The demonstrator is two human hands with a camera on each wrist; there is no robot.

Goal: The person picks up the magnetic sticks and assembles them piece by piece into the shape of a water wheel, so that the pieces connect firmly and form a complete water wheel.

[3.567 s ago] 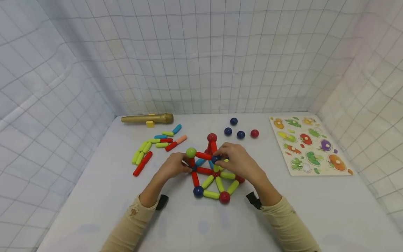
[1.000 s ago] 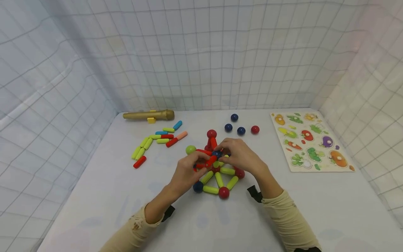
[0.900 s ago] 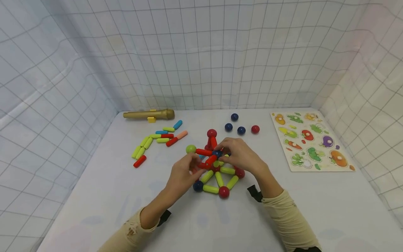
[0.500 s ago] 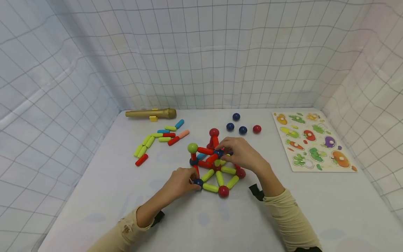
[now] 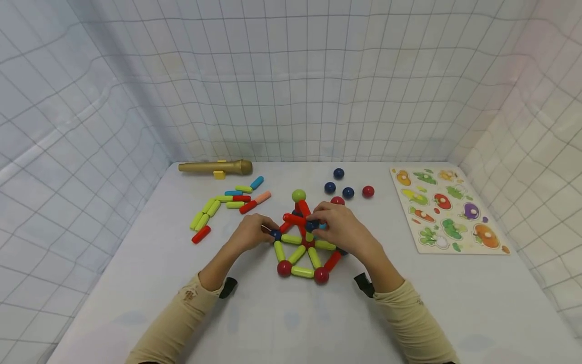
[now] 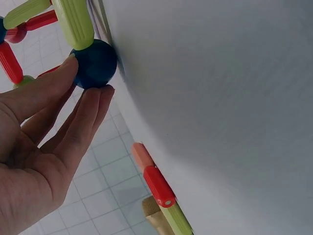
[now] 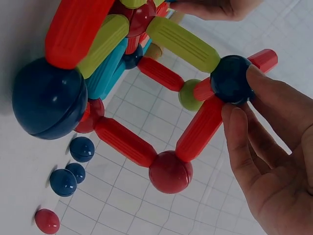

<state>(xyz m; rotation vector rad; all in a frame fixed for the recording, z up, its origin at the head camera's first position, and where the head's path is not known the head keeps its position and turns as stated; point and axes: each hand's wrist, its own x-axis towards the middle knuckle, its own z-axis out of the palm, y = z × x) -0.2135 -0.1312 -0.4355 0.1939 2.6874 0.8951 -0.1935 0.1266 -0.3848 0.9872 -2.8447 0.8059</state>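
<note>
Here, white tabletop (image 5: 291,318), gridded walls (image 5: 295,91).

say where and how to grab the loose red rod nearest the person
Probably pinch the red rod across its middle, coming from above on the near side: it is slim and lies flat, with lime rods close beyond its far side.

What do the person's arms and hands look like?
The left hand and right hand are ungloved. The left sleeve is cream, with a brownish mark near its cuff; the right sleeve is also cream, its mark fainter. A small black piece shows beside each wrist.
</note>
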